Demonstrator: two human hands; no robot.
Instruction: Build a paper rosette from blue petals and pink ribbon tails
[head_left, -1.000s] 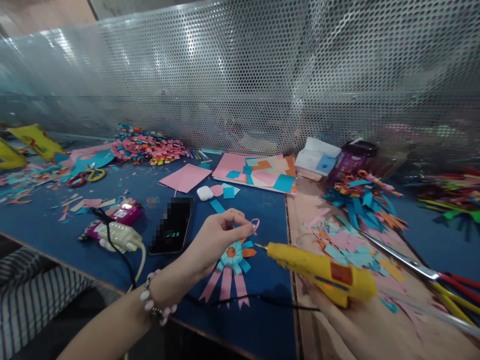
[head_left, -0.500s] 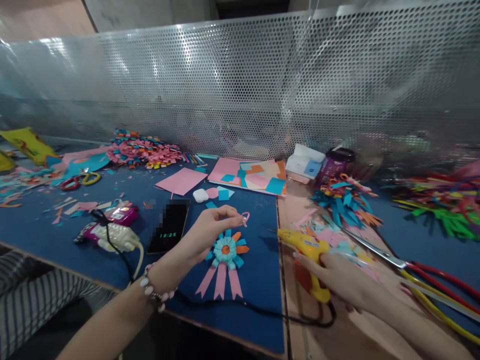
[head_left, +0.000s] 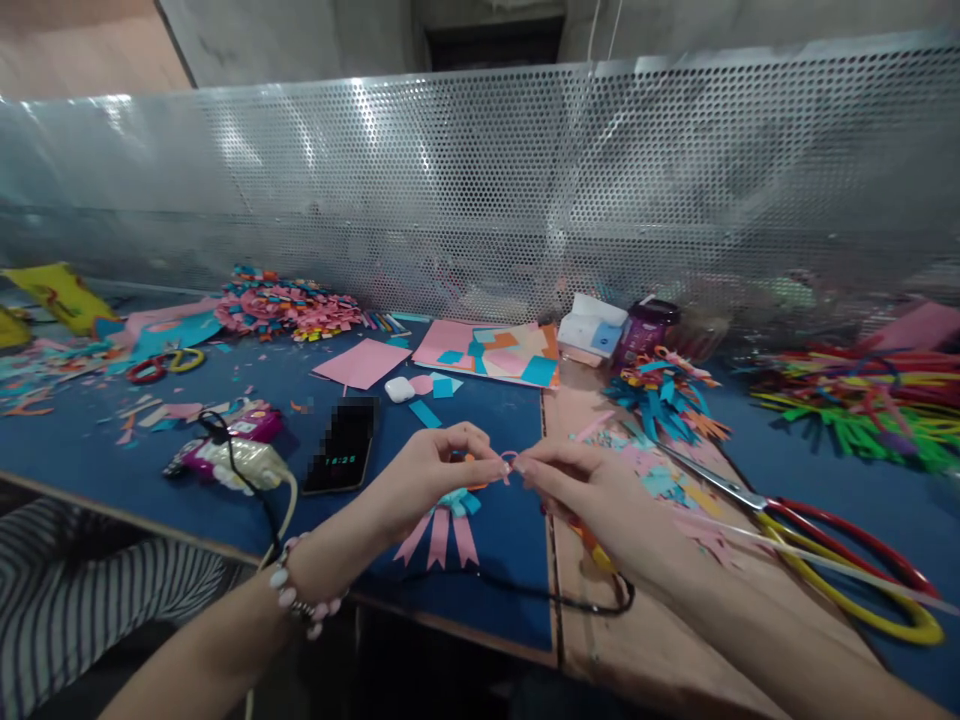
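A small loop of pink paper strip (head_left: 509, 456) is pinched between the fingertips of my left hand (head_left: 442, 465) and my right hand (head_left: 589, 485), which nearly meet over the blue mat. Below my left hand lies a paper rosette (head_left: 442, 545) with blue and orange petals and three notched pink tails; my fingers cover its upper part. The yellow hot glue gun (head_left: 598, 553) rests on the table under my right hand, mostly hidden by it. Its black cord (head_left: 517, 590) runs left past the rosette tails.
Long scissors (head_left: 825, 555) with red and yellow handles lie at right, near paper scraps and a blue-orange paper tassel (head_left: 664, 400). A phone (head_left: 343, 450) and a power strip (head_left: 232, 450) are at left. Coloured paper sheets (head_left: 487, 355) lie before a perforated metal screen (head_left: 480, 190).
My right hand has let go of the hot glue gun and moved left to the pink loop. My left hand has kept hold of the loop. The view has shifted slightly.
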